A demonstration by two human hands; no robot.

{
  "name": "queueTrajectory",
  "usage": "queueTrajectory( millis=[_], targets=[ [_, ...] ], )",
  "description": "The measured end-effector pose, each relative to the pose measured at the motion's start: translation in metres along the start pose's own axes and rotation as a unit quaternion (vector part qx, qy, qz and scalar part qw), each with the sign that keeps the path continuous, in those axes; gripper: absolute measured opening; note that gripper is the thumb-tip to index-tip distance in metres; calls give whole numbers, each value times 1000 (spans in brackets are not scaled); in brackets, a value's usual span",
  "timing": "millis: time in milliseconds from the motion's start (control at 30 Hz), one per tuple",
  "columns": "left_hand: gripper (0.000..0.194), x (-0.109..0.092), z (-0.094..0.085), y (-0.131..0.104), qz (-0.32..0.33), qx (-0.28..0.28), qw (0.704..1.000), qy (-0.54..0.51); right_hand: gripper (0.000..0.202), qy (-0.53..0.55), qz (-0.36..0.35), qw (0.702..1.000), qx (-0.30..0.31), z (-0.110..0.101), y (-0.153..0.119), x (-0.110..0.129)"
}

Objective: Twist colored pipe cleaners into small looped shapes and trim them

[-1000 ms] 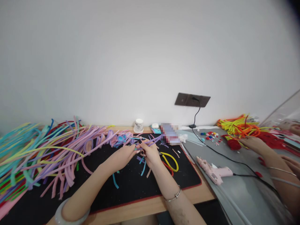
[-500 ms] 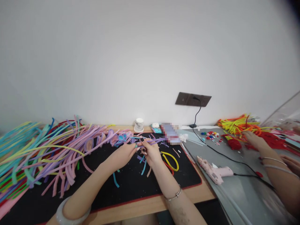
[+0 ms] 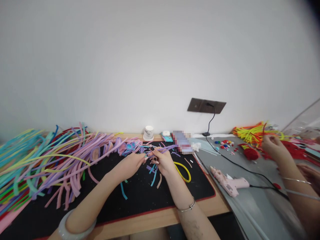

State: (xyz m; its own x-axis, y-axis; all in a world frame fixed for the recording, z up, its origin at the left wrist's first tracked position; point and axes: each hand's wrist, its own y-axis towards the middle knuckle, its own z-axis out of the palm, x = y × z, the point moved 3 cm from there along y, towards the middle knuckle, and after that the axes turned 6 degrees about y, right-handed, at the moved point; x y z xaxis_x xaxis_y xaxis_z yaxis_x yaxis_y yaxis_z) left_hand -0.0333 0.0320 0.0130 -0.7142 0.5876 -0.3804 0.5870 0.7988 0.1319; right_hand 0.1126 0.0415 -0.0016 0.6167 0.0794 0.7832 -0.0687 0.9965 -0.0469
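Near the middle of the black mat [image 3: 140,200], my left hand [image 3: 132,164] has its fingertips pinched together, touching those of my right hand. Fingers of my right hand [image 3: 160,159] are bent round purple fuzzy strips [image 3: 168,147], which stretch out to the right above the knuckles. What lies between the left fingertips is too small to make out. Short blue strips [image 3: 154,178] and a tan strip [image 3: 159,181] lie just below the hands. To the right of my right wrist is a yellow loop [image 3: 185,171]. Coiled pink, purple and blue pieces [image 3: 128,146] sit beyond my left hand.
A large pile of colored strips [image 3: 62,156] covers the left side. At the back stands a white cup [image 3: 148,132]. Rightward are a pink glue gun [image 3: 230,182], its black cord, small pompoms [image 3: 224,143] and another person's hand [image 3: 272,146] holding a red strip.
My right hand has shifted slightly, and the purple strips now sit higher over it. A red piece beside the yellow loop is no longer visible. The other person's hand has lifted a red strip.
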Motion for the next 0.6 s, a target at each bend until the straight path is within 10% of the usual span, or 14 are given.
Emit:
queueTrajectory(
  millis=[367,600],
  targets=[
    [36,-5,-13,-3,8,14,988,-151,32,-35,0,994,104,-4,-2,17],
    [44,-13,-15,-12,-76,131,910,-386,29,-58,-11,986,158,7,-10,22]
  ],
)
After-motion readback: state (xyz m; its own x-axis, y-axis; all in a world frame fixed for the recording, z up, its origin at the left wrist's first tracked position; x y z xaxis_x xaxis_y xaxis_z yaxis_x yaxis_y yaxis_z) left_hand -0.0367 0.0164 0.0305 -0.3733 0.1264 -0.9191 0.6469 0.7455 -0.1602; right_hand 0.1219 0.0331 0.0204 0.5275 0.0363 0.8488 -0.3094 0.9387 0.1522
